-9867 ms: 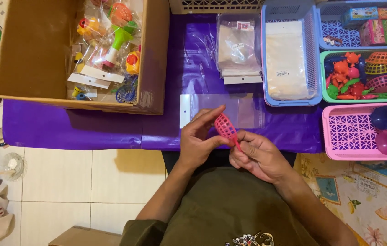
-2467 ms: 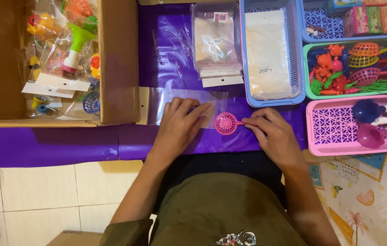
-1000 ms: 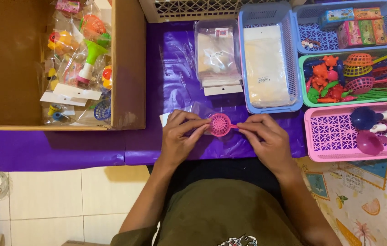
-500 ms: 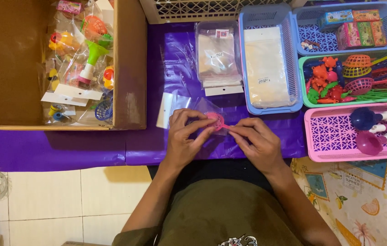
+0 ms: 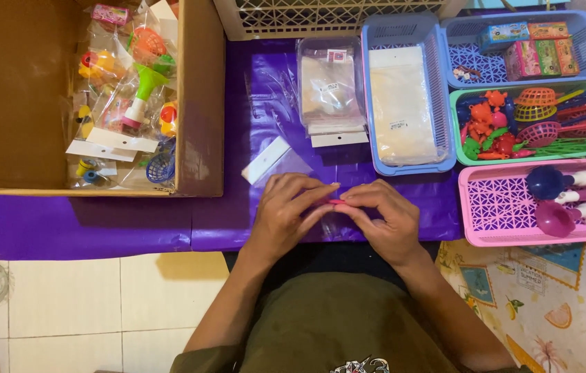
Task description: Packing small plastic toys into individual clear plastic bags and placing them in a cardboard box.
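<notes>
At the lower middle of the frame the left hand and the right hand meet fingertip to fingertip over the purple table cover. Between the fingertips shows a sliver of a small pink toy, pinched by both hands (most of it is hidden under the fingers). Part of a clear plastic bag with a white header strip reaches out from under the left fingers, up and to the left. Above it, at upper centre, lies a stack of clear bags. A cardboard box of packed toys fills the upper left. At right stand a blue basket, a green basket of small toys, and a pink basket
</notes>
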